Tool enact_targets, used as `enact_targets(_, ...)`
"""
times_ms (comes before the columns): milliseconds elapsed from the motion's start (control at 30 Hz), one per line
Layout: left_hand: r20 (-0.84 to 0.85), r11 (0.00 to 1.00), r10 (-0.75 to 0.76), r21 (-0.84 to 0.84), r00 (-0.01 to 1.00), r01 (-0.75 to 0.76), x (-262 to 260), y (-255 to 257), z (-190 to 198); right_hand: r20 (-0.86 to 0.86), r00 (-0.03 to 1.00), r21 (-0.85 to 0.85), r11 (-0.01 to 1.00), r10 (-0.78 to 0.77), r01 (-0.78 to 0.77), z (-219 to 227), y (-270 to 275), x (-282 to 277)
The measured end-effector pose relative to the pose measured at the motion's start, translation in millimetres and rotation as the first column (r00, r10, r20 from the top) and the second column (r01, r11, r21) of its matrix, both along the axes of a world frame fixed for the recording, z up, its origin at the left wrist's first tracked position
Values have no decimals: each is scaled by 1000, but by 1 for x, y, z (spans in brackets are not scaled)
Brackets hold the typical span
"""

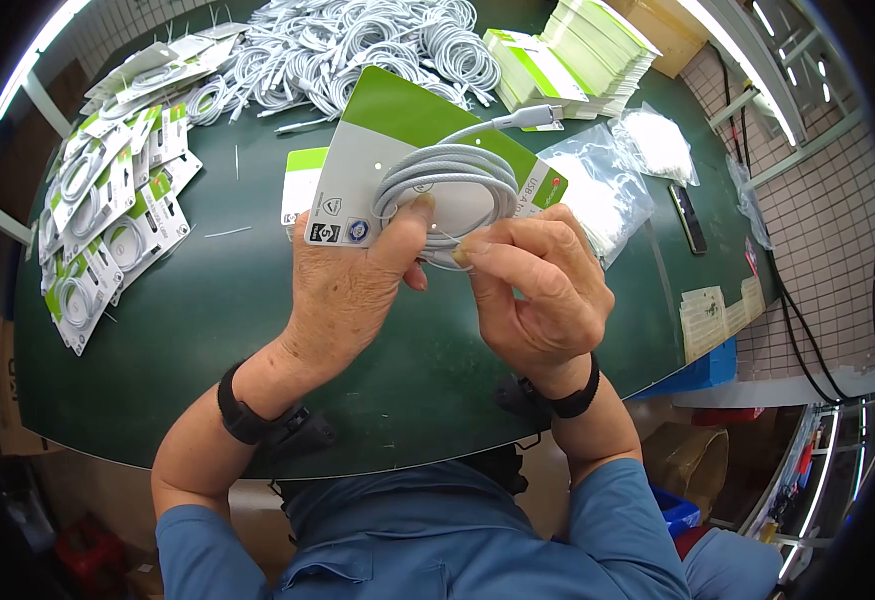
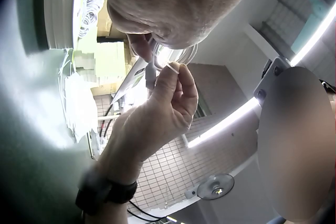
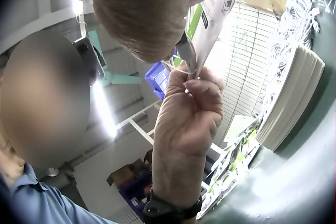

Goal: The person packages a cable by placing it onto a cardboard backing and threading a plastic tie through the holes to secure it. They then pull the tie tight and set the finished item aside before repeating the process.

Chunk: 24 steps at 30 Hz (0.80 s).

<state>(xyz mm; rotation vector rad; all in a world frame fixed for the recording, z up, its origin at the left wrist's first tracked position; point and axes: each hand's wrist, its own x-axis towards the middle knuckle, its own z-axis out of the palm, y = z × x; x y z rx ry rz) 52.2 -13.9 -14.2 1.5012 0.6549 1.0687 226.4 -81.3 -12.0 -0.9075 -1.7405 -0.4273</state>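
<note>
My left hand (image 1: 342, 290) holds a green-and-white printed packaging card (image 1: 382, 105) together with a coiled grey-white cable (image 1: 487, 172), its thumb pressed on the coil. The cable lies against the card's front, and its USB connector (image 1: 529, 117) sticks out at the upper right. At the coil's lower edge, my right hand (image 1: 547, 290) pinches a thin white tie (image 2: 173, 68) between thumb and index finger. The left wrist view shows the tie's end poking past those fingertips. Both hands are raised over the green table (image 1: 397, 400).
Carded cables (image 1: 97, 200) lie piled at the left. A heap of loose coiled cables (image 1: 357, 50) covers the back, beside stacked cards (image 1: 587, 60). Plastic bags (image 1: 597, 190) with white ties and a dark phone-like object (image 1: 687, 217) lie at the right.
</note>
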Motion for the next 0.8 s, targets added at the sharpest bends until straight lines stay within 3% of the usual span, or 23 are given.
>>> enact_targets(67, -14, 994, -7, 112, 1000, 8, -1, 1, -2, 1, 1000, -2, 1000, -6, 6, 1, 0, 0)
enact_targets(200, 39, 999, 3, -51, 999, -1, 1, -1, 2, 3, 1000, -27, 999, -23, 23, 1, -1, -1)
enact_targets(367, 22, 1000, 1, -4, 1000, -1, 1, 1, -1, -23, 1000, -42, 999, -4, 3, -1, 2, 1)
enact_targets(633, 35, 997, 22, -68, 999, -20, 2, -1, -1, -88, 996, -17, 1000, -8, 7, 0, 5, -3)
enact_targets(800, -21, 1000, -7, 30, 1000, 7, 0, 1, -3, -71, 997, -8, 1000, -13, 12, -1, 5, -2)
